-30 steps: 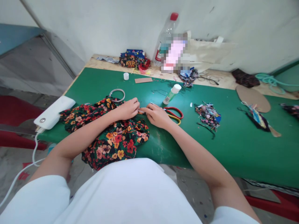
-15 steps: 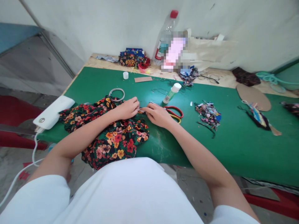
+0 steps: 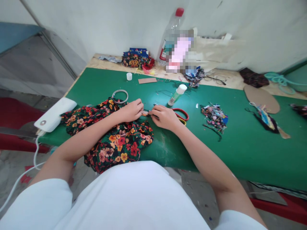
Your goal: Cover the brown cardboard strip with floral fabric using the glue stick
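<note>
On the green table top, my left hand is closed in a pinch over the upper right part of a dark floral cloth. A small, pale bit shows at its fingertips; I cannot make out what it is. My right hand faces it with curled fingers, tips pressed together at the other side of this bit. What these fingers hold is hidden. Partly covered by the right hand lie scissors with one red and one yellow handle. A glue stick stands just beyond that hand.
Left of the cloth lies a white corded device; a grey ring touches its far edge. A white cap and cardboard strip sit farther back. Fabric scraps lie to the right. A plastic bottle leans at the wall.
My right fingers have curled in more and shifted slightly right, so the pale bit between the hands shows more. The left hand and the cloth have hardly moved.
</note>
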The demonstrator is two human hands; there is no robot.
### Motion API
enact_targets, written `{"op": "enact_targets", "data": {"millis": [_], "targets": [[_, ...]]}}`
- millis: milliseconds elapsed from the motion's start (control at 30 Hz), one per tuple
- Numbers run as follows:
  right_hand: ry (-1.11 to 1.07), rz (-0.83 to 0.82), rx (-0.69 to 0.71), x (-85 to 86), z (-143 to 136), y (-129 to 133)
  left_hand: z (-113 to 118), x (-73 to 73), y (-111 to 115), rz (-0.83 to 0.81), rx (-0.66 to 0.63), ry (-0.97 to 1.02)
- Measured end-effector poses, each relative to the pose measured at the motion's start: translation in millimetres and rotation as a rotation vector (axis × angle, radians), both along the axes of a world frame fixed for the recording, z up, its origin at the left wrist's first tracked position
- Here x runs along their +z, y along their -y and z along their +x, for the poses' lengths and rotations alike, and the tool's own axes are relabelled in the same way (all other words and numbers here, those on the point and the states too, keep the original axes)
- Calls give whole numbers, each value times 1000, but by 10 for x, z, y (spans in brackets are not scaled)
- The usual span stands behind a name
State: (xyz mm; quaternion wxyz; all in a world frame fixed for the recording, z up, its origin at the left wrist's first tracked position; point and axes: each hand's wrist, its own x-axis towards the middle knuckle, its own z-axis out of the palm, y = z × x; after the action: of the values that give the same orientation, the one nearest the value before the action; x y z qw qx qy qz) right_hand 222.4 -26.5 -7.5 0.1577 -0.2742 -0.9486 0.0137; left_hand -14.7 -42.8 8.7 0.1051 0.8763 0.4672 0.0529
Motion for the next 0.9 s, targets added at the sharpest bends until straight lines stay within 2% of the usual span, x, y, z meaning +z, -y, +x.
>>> {"op": "enact_targets", "data": {"millis": [333,467,600,733,900], "targets": [[36,-27,-29,52,20,-6,-13,-9,6,20,-11,29],[37,-13,-44,55,21,-2,-27,44,18,11,-13,23],[-7,7,-116,41,-8,19,-91,111,28,60,35,-68],[15,-36,-152,34,-40,35,-144,117,-3,-10,62,-73],[28,-107,-117,20,-40,19,-127,88,-40,-58,68,15]]}}
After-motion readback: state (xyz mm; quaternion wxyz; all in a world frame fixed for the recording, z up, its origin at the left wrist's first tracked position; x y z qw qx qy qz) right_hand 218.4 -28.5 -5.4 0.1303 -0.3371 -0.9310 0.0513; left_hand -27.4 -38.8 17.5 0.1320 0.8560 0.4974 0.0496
